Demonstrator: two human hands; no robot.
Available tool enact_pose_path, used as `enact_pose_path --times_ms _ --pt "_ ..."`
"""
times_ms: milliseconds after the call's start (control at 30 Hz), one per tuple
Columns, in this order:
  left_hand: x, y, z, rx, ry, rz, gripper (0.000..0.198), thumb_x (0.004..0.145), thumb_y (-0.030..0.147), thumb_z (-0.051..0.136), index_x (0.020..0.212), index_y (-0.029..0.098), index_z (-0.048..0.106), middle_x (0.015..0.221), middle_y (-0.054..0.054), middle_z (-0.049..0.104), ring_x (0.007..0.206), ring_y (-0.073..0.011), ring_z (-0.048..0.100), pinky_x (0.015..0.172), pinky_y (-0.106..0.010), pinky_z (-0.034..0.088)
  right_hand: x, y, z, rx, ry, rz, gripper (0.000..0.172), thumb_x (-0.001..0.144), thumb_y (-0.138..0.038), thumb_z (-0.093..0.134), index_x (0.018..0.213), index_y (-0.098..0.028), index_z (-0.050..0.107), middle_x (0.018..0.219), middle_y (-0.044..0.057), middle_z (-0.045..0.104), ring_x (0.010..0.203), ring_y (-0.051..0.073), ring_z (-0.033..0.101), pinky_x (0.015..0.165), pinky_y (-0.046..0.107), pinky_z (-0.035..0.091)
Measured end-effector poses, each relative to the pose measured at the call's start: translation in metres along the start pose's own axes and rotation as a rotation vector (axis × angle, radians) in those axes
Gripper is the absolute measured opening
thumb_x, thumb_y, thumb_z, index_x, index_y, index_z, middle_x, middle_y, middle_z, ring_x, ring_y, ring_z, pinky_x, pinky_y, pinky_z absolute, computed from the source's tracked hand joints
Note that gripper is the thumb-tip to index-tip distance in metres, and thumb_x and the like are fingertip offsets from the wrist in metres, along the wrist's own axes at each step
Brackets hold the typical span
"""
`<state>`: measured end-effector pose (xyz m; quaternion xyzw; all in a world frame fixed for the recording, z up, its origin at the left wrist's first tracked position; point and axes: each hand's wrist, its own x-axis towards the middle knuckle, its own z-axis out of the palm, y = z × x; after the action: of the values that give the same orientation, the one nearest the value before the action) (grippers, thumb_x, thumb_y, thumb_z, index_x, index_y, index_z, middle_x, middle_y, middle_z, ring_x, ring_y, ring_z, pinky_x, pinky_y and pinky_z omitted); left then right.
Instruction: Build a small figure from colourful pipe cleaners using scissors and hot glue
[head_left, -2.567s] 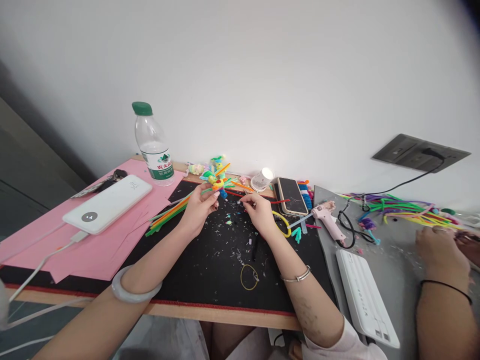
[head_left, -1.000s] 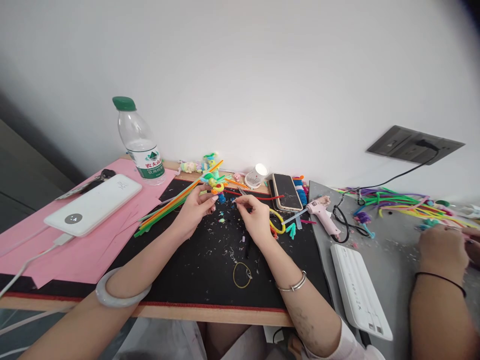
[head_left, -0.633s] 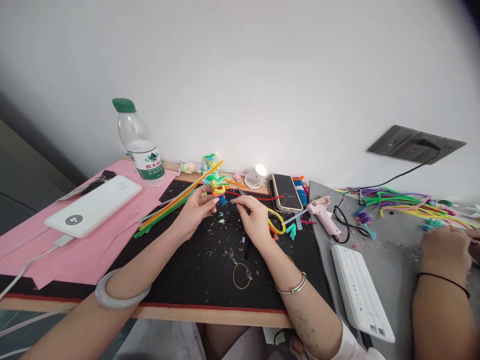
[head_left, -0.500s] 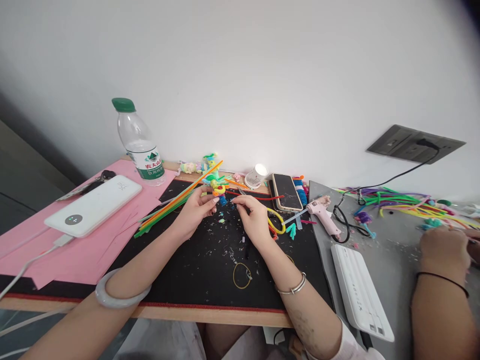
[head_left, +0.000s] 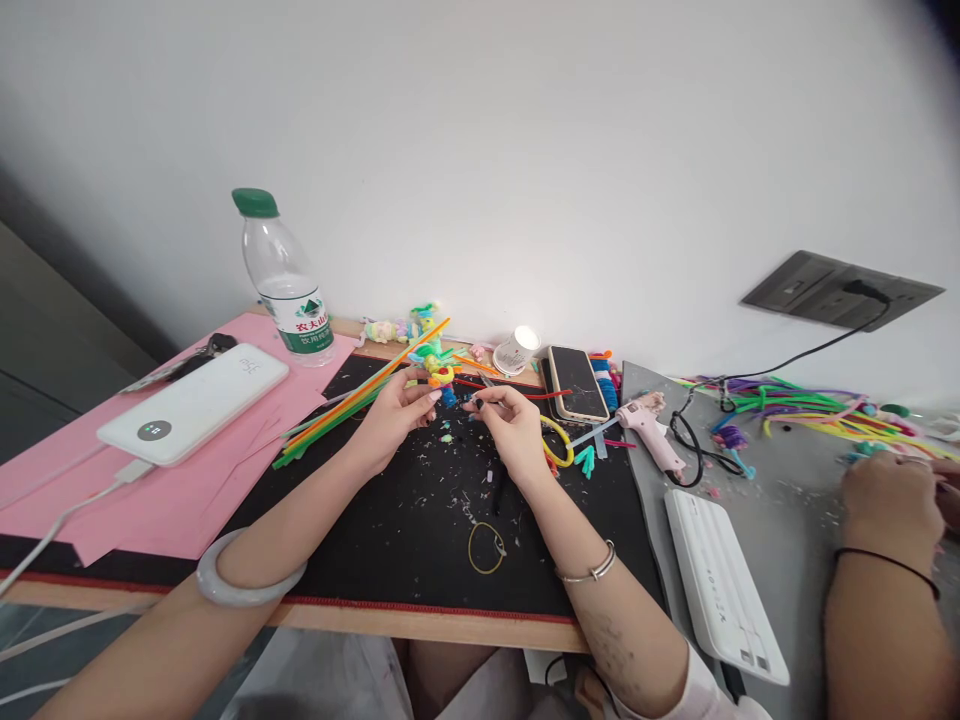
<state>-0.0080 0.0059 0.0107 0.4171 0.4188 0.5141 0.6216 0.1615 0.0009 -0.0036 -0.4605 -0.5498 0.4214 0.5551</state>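
Observation:
My left hand (head_left: 397, 415) is closed around a small pipe-cleaner figure (head_left: 441, 373) with yellow, red and blue parts. Only its upper side and a blue lower end show past my fingers. Just to the right, my right hand (head_left: 514, 430) is pinched at the fingertips; whatever sits there is too small to name. A gap separates the two hands above the black mat (head_left: 420, 540). Green and orange pipe cleaners (head_left: 330, 425) lie beside my left hand, and a yellow pipe-cleaner loop (head_left: 556, 440) is by my right wrist.
Behind my hands stand a paper cup (head_left: 517, 350) and a phone (head_left: 578, 384). A pink glue gun (head_left: 651, 435) lies to the right, near a white power bank (head_left: 724, 585). Left are a water bottle (head_left: 296, 300) and another power bank (head_left: 195, 405). A co-worker's hand (head_left: 892, 500) is far right.
My right hand's fingertips have shifted slightly and turned, with a dark spot now showing at them. The left hand keeps its hold on the figure. The whole view has moved a little.

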Motion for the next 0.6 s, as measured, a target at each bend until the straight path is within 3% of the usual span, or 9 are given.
enact_pose_path --times_ms 100,167,300,400,600 --pt "-0.0016 0.0019 0.0014 0.003 0.006 -0.002 0.043 0.068 0.03 0.076 0.103 0.02 0.053 0.084 0.002 0.06 0.061 -0.0072 0.052 0.059 -0.022 0.041 0.0011 0.001 -0.0007 0.025 0.003 0.042 0.011 0.072 -0.019 0.055 0.083 -0.018 0.06 0.063 -0.001 0.065 0.053 0.013 0.062 0.051 0.024 0.05" --pt "-0.002 0.0021 0.0016 0.004 0.002 -0.002 0.044 0.068 0.03 0.076 0.103 0.021 0.053 0.084 0.002 0.06 0.061 -0.0072 0.052 0.06 -0.022 0.041 0.0018 0.0015 -0.0019 0.0 0.017 0.037 0.014 0.072 -0.018 0.055 0.084 -0.017 0.061 0.061 -0.002 0.064 0.047 0.011 0.057 0.046 0.022 0.047" --pt "-0.0011 0.0001 0.0009 0.018 -0.015 0.01 0.043 0.069 0.031 0.076 0.104 0.021 0.052 0.081 0.003 0.059 0.06 -0.0077 0.052 0.058 -0.022 0.04 0.0012 0.001 -0.0035 -0.085 0.035 -0.07 0.016 0.073 -0.016 0.055 0.087 -0.018 0.063 0.087 0.005 0.071 0.073 0.016 0.068 0.065 0.027 0.056" --pt "-0.0003 -0.0015 0.0 0.043 -0.019 0.023 0.043 0.07 0.031 0.075 0.105 0.021 0.052 0.082 0.002 0.059 0.061 -0.0082 0.052 0.057 -0.022 0.04 -0.0017 -0.0006 -0.003 -0.2 0.017 -0.168 0.016 0.078 -0.014 0.053 0.089 -0.019 0.063 0.091 0.006 0.073 0.089 0.018 0.07 0.081 0.031 0.056" --pt "-0.0001 -0.0036 0.0001 0.084 -0.022 0.05 0.042 0.071 0.031 0.074 0.105 0.021 0.052 0.079 0.003 0.059 0.06 -0.0088 0.052 0.057 -0.022 0.04 -0.0077 -0.0033 0.0009 -0.491 -0.029 -0.359 0.019 0.087 -0.014 0.049 0.098 -0.021 0.062 0.096 0.005 0.074 0.091 0.02 0.071 0.083 0.032 0.056"
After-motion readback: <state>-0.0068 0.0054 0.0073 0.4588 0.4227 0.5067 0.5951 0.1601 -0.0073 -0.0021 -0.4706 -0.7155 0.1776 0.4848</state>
